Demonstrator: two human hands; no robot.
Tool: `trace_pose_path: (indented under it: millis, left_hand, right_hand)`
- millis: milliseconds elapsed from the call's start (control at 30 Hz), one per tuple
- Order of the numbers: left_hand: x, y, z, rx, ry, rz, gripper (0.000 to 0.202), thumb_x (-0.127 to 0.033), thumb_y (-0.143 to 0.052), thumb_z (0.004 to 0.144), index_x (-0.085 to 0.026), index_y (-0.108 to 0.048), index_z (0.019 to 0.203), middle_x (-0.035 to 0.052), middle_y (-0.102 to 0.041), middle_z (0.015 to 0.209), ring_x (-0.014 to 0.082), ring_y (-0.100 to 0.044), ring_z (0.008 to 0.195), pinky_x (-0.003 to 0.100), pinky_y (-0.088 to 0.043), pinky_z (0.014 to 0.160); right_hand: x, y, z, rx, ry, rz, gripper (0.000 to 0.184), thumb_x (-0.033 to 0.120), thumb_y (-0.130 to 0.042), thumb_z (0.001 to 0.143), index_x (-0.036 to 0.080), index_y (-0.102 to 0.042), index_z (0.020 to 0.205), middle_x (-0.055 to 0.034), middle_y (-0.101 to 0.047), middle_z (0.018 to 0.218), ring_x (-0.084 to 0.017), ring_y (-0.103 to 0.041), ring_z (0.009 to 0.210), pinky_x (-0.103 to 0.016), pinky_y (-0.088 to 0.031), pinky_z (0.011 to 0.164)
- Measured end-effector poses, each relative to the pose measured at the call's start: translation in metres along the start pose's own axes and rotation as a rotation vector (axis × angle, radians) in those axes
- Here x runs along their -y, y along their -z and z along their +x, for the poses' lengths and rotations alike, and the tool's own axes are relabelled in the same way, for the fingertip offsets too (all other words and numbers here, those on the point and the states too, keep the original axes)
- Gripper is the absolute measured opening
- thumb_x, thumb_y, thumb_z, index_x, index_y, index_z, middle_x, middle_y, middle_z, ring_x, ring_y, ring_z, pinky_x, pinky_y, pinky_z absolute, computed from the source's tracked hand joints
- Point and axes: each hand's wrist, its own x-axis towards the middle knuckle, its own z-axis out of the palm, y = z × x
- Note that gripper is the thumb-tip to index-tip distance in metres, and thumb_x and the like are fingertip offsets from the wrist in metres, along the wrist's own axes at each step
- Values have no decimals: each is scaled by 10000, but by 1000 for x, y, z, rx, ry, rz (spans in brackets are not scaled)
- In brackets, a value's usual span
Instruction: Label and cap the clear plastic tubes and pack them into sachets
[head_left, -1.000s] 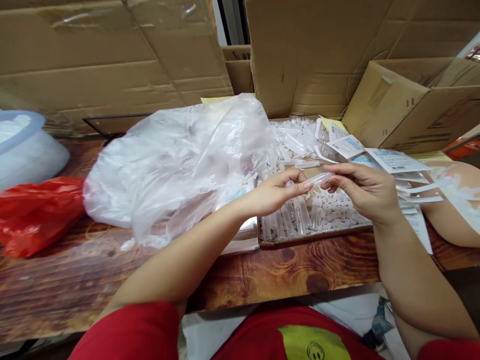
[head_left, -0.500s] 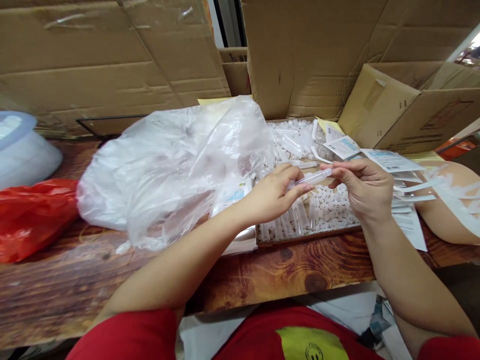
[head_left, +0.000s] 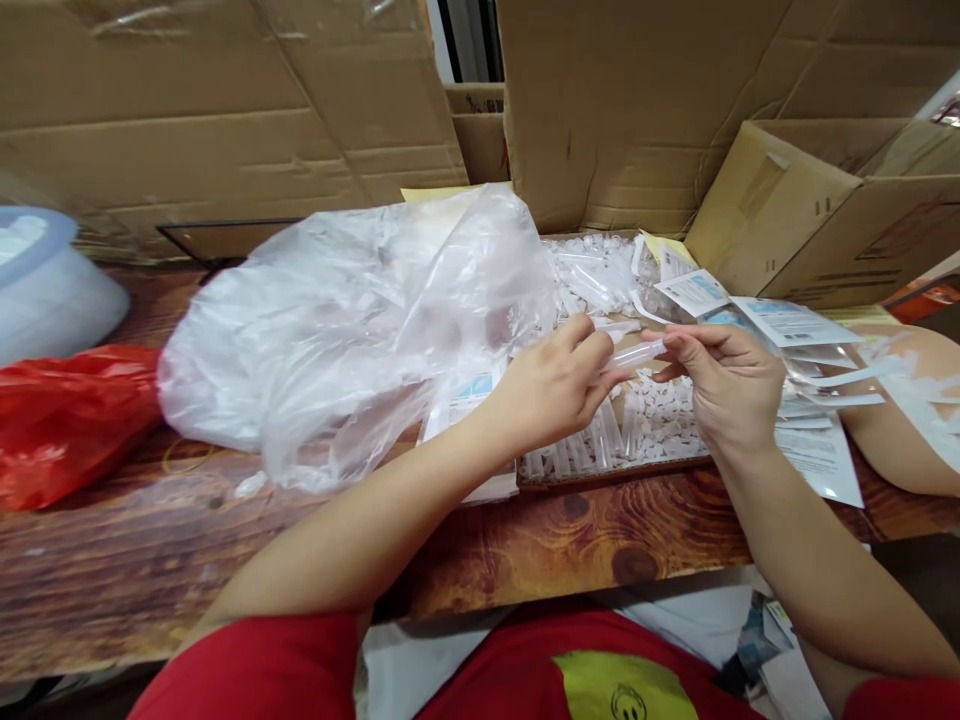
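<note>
A small clear plastic tube [head_left: 634, 354] is held level between my two hands above a shallow cardboard tray [head_left: 600, 476]. My left hand [head_left: 553, 385] pinches the tube's left end with closed fingers. My right hand [head_left: 729, 384] pinches its right end between thumb and fingertips. The tray below holds several clear tubes lying side by side and a heap of small white caps [head_left: 667, 418].
A large crumpled clear plastic bag [head_left: 352, 320] lies left of the tray on the wooden table [head_left: 225, 550]. A red bag [head_left: 64, 420] and a white tub [head_left: 45, 285] sit far left. Printed leaflets [head_left: 787, 325] and another person's arm [head_left: 907, 420] are at right. Cardboard boxes [head_left: 825, 215] line the back.
My left hand has closed further over the tube's left end and both hands have shifted slightly left. The tube stays level between them.
</note>
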Motion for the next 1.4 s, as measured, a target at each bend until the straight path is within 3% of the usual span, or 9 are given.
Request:
trace_pose_path:
  millis: [233,367,467,667,767,967,1233,1400]
  left_hand:
    - [0,0,0,-62,-23,-41,433,-532,-334,1070,-180,-578,1009,130,-620,1053,228,-592,914,332,-462,742]
    - [1,2,1,-8,-93,-24,455,-546,-325,1066,-184,-587,981,143,-637,1070,228,-607,907,327,-438,714]
    - [3,4,2,12,-116,65,430,-522,-344,1067,-183,-596,985,144,-652,1078,230,-621,902,316,-410,669]
    - [8,2,0,-53,-223,246,378,-457,-386,1077,-165,-605,976,112,-663,969,211,-644,851,289,-393,613]
    - [8,-4,-1,-151,-295,319,358,-422,-408,1081,-151,-605,955,91,-664,900,197,-646,804,286,-407,601]
    - [7,-9,0,-248,-377,392,310,-360,-461,1071,-150,-594,887,69,-655,804,188,-654,766,284,-429,582]
    - [10,-12,2,-193,-384,430,287,-322,-463,1066,-139,-613,904,75,-660,801,203,-676,821,282,-473,618]
    - [9,1,3,-194,-380,396,292,-367,-496,1056,-140,-611,912,72,-677,843,197,-677,811,286,-474,619]
  right_hand:
    - [8,8,1,235,-72,104,277,498,-734,926,253,-738,1054,-54,-815,1096,-210,-796,889,-338,-682,670]
    - [3,18,9,312,-112,119,314,533,-776,878,260,-674,996,-49,-821,976,-214,-796,799,-311,-642,588]
    - [-1,21,14,345,-104,112,295,509,-792,872,257,-677,972,-37,-812,889,-218,-793,791,-322,-642,610]
    - [4,21,9,273,153,-112,56,295,-755,929,253,-773,962,-33,-821,988,-163,-761,777,-315,-647,711]
    - [6,18,5,241,244,-194,73,254,-730,941,261,-786,987,-20,-824,987,-148,-742,723,-311,-640,698]
    - [0,15,3,260,200,-147,71,261,-705,961,253,-770,989,-20,-822,1007,-146,-750,726,-308,-644,704]
    - [-6,8,-2,236,130,-166,116,333,-716,952,231,-769,970,-28,-817,973,-150,-747,747,-314,-645,726]
    - [2,8,1,224,105,-92,158,396,-774,905,240,-756,924,-27,-814,922,-160,-755,742,-320,-660,728]
